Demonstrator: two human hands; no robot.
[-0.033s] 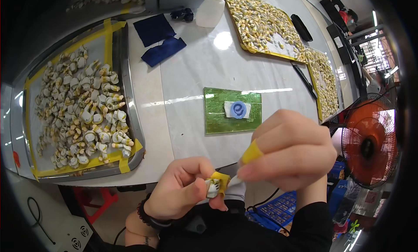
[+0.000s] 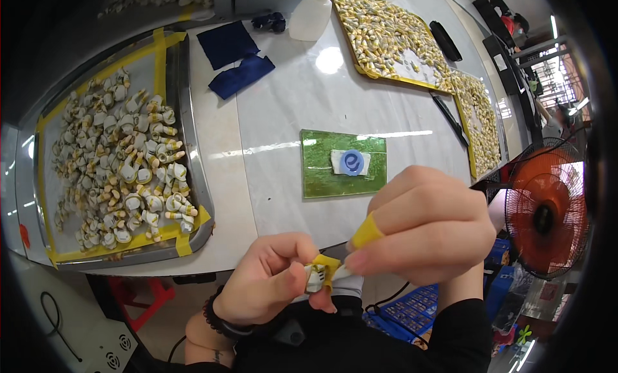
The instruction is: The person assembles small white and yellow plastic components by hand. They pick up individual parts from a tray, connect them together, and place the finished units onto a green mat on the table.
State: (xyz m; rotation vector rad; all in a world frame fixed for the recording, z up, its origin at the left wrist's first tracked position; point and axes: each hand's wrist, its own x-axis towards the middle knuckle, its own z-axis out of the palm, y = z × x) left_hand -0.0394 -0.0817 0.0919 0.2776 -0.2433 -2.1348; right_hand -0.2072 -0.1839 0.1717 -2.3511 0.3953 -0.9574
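My left hand (image 2: 267, 279) is closed round a small white painted figurine part (image 2: 314, 280), pinched between thumb and fingers, low in front of my body. A yellow wrap (image 2: 331, 263) covers one of its fingertips beside the part. To its right, my right hand (image 2: 428, 231) pinches a small pale pointed piece (image 2: 341, 271), whose tip meets or nearly meets the figurine part; exact contact is hard to make out. More yellow wrap (image 2: 367, 231) sits on a right finger. Beyond my hands lies a green plate (image 2: 315, 183) bearing a white pad and a blue round piece (image 2: 352, 162).
At left, a metal tray (image 2: 205, 212) edged in yellow tape holds many similar white figurine parts. Two yellow-edged trays (image 2: 373, 75) of small pieces stand at far right. Dark blue cloths (image 2: 228, 46), a white bottle (image 2: 310, 15), black tweezers (image 2: 450, 118) and an orange fan (image 2: 544, 209) surround the workspace.
My right hand has shifted slightly left, bringing the pale piece closer to the figurine part. The left hand is nearly still.
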